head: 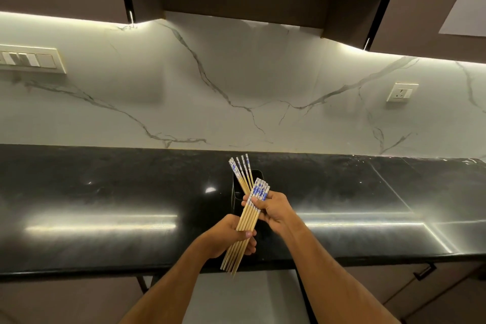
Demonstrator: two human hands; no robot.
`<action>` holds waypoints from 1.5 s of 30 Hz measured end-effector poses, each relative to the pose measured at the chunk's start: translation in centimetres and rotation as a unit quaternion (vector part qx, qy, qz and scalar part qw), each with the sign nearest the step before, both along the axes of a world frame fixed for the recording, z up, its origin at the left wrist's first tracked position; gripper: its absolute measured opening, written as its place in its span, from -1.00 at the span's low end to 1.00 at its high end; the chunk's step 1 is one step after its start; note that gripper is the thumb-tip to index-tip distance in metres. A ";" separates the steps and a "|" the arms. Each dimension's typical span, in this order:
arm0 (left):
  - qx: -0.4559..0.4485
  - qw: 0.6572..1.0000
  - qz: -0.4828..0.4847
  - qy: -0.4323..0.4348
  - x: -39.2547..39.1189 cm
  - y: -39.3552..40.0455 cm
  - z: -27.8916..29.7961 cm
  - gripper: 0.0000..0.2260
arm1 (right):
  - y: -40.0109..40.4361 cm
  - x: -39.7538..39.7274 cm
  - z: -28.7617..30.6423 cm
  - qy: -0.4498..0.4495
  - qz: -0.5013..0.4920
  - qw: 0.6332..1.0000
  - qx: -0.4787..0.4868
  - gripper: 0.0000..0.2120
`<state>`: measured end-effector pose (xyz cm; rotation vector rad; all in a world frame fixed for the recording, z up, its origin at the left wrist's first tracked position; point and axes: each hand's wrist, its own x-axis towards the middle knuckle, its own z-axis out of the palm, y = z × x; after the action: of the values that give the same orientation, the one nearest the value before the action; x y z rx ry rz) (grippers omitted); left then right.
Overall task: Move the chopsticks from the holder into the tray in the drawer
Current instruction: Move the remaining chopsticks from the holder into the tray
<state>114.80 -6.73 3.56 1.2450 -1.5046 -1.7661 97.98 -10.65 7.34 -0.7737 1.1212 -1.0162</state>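
Both hands, left [231, 237] and right [273, 209], clenched round a bundle of blue-patterned bamboo chopsticks [248, 218] over the glossy black surface [105, 192]; more standing in the black holder [238, 192].

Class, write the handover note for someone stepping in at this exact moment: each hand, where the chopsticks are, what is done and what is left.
Left hand: closed around the lower part of a bundle of chopsticks, tips pointing down past the counter edge.
Right hand: gripping the same bundle near its blue-patterned ends.
Holder: black, on the counter, with several remaining chopsticks leaning in it.
Done: one bundle lifted out.
Left: put the bundle into the drawer tray, which is not in view, then move the rest.
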 end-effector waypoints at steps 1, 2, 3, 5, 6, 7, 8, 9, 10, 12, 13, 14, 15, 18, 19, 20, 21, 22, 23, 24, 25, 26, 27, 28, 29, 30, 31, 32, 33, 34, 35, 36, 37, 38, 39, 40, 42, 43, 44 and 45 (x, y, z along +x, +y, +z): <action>0.002 1.000 -0.005 -0.002 0.0 0.5 -0.1 -0.85 | 0.5 -0.1 -0.2 0.005 -0.004 1.000 0.002 -0.75; 0.004 1.000 -0.008 -0.003 -0.1 1.0 -0.2 -0.85 | 0.9 -0.1 -0.4 0.009 -0.006 1.000 0.004 -0.76; 0.006 1.000 -0.008 -0.005 -0.1 1.4 -0.2 -0.85 | 1.3 -0.1 -0.5 0.011 -0.006 1.000 0.005 -0.77; 0.012 1.000 -0.009 -0.008 0.0 2.0 -0.1 -0.85 | 2.0 -0.1 -0.7 0.011 -0.007 1.000 0.003 -0.78; 0.014 1.000 -0.010 -0.012 -0.1 2.4 -0.1 -0.85 | 2.3 -0.1 -0.7 0.012 -0.010 1.000 0.002 -0.79; 0.014 1.000 -0.011 -0.017 -0.2 2.7 -0.1 -0.85 | 2.6 -0.2 -0.8 0.013 -0.016 1.000 0.002 -0.79; 0.011 1.000 -0.010 -0.023 -0.4 3.1 -0.1 -0.85 | 2.9 -0.3 -0.9 0.014 -0.025 1.000 0.004 -0.79; 0.006 1.000 -0.005 -0.029 -0.7 3.6 -0.1 -0.85 | 3.3 -0.5 -1.0 0.013 -0.034 0.999 0.005 -0.78; -0.001 0.999 0.004 -0.035 -1.1 4.0 -0.2 -0.85 | 3.6 -0.8 -1.2 0.012 -0.043 0.999 0.006 -0.77; -0.016 0.999 0.033 -0.037 -2.0 5.0 -0.5 -0.84 | 4.2 -1.5 -1.6 0.009 -0.061 0.998 0.010 -0.77; -0.021 0.998 0.052 -0.035 -2.4 5.4 -0.7 -0.82 | 4.6 -2.0 -1.9 0.002 -0.071 0.997 0.014 -0.77; -0.022 0.997 0.071 -0.030 -2.8 6.0 -0.8 -0.79 | 5.1 -2.5 -2.1 -0.006 -0.082 0.996 0.021 -0.78; -0.019 0.996 0.084 -0.023 -3.1 6.6 -0.9 -0.77 | 5.6 -3.1 -2.4 -0.014 -0.094 0.995 0.032 -0.80; 0.002 0.997 0.070 -0.025 -3.8 8.9 -1.5 -0.81 | 7.9 -4.6 -4.0 -0.034 -0.119 0.990 0.068 -0.83; 0.009 0.997 0.058 -0.039 -4.1 9.7 -1.6 -0.82 | 8.8 -4.9 -4.7 -0.044 -0.126 0.988 0.080 -0.83; 0.018 0.997 0.046 -0.058 -4.3 10.3 -1.8 -0.82 | 9.7 -5.1 -5.3 -0.056 -0.133 0.985 0.094 -0.82; 0.026 0.996 0.035 -0.080 -4.6 10.9 -1.9 -0.82 | 10.6 -5.4 -5.9 -0.068 -0.139 0.982 0.106 -0.80; 0.032 0.993 0.026 -0.106 -4.9 11.4 -2.1 -0.82 | 11.5 -5.5 -6.5 -0.079 -0.143 0.979 0.118 -0.79; 0.033 0.990 0.019 -0.136 -5.1 11.8 -2.3 -0.82 | 12.3 -5.6 -7.0 -0.089 -0.146 0.977 0.129 -0.80; 0.029 0.986 0.014 -0.163 -5.3 12.2 -2.4 -0.82 | 13.1 -5.7 -7.4 -0.101 -0.147 0.975 0.136 -0.80; 0.023 0.983 0.012 -0.184 -5.5 12.6 -2.7 -0.82 | 13.8 -5.8 -7.8 -0.114 -0.150 0.972 0.138 -0.80; 0.015 0.979 0.012 -0.201 -5.6 12.9 -2.9 -0.82 | 14.3 -5.8 -8.2 -0.125 -0.153 0.971 0.138 -0.79; 0.006 0.976 0.011 -0.219 -5.6 13.1 -3.2 -0.82 | 14.7 -5.9 -8.6 -0.132 -0.154 0.970 0.137 -0.79; -0.004 0.972 0.011 -0.236 -5.6 13.4 -3.6 -0.82 | 15.2 -5.9 -8.9 -0.138 -0.151 0.970 0.135 -0.80; -0.013 0.968 0.013 -0.249 -5.6 13.6 -4.0 -0.82 | 15.7 -5.8 -9.2 -0.141 -0.146 0.970 0.131 -0.81; -0.023 0.966 0.017 -0.259 -5.5 13.7 -4.4 -0.83 | 16.1 -5.8 -9.4 -0.137 -0.140 0.973 0.125 -0.80; -0.034 0.962 0.021 -0.270 -5.4 13.8 -4.8 -0.84 | 16.6 -5.8 -9.6 -0.122 -0.135 0.977 0.114 -0.79; -0.049 0.957 0.024 -0.284 -5.2 13.8 -5.1 -0.86 | 16.9 -5.9 -9.7 -0.101 -0.132 0.981 0.100 -0.76; -0.065 0.951 0.024 -0.303 -5.0 13.7 -5.5 -0.87 | 17.3 -5.9 -9.7 -0.074 -0.133 0.985 0.080 -0.72; -0.080 0.941 0.019 -0.327 -4.8 13.7 -5.9 -0.88 | 17.6 -6.0 -9.7 -0.033 -0.140 0.988 0.058 -0.65; -0.092 0.929 0.009 -0.357 -4.5 13.7 -6.3 -0.89 | 17.7 -6.2 -9.8 0.029 -0.151 0.988 0.032 -0.56; -0.104 0.915 -0.003 -0.390 -4.2 13.8 -6.7 -0.88 | 17.9 -6.4 -10.0 0.113 -0.161 0.981 -0.005 -0.44; -0.118 0.901 -0.015 -0.418 -3.8 14.1 -7.2 -0.89 | 18.2 -6.6 -10.1 0.205 -0.153 0.965 -0.055 -0.36; -0.134 0.889 -0.026 -0.438 -3.4 14.4 -7.8 -0.90 | 18.5 -6.7 -10.3 0.299 -0.122 0.939 -0.118 -0.33; -0.150 0.880 -0.036 -0.449 -3.1 14.7 -8.4 -0.93 | 18.7 -6.7 -10.5 0.386 -0.070 0.901 -0.185 -0.33; -0.165 0.874 -0.045 -0.456 -2.9 15.2 -9.0 -0.95 | 18.9 -6.6 -10.8 0.460 0.001 0.854 -0.244 -0.35; -0.194 0.860 -0.063 -0.468 -2.8 15.8 -10.0 -0.95 | 19.1 -6.0 -11.4 0.561 0.172 0.755 -0.294 -0.37; -0.201 0.854 -0.074 -0.473 -3.0 16.0 -10.5 -0.97 | 19.2 -5.5 -11.8 0.599 0.246 0.705 -0.291 -0.40; -0.204 0.849 -0.086 -0.479 -3.2 16.2 -10.9 -0.99 | 19.3 -5.0 -12.4 0.629 0.300 0.658 -0.285 -0.45; -0.202 0.844 -0.099 -0.486 -3.4 16.4 -11.3 -0.97 | 19.5 -4.5 -13.1 0.650 0.334 0.624 -0.277 -0.52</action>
<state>111.37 9.66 -7.70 1.9078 -2.4504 -0.7635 93.43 8.85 -5.75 -2.4580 1.4409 0.0724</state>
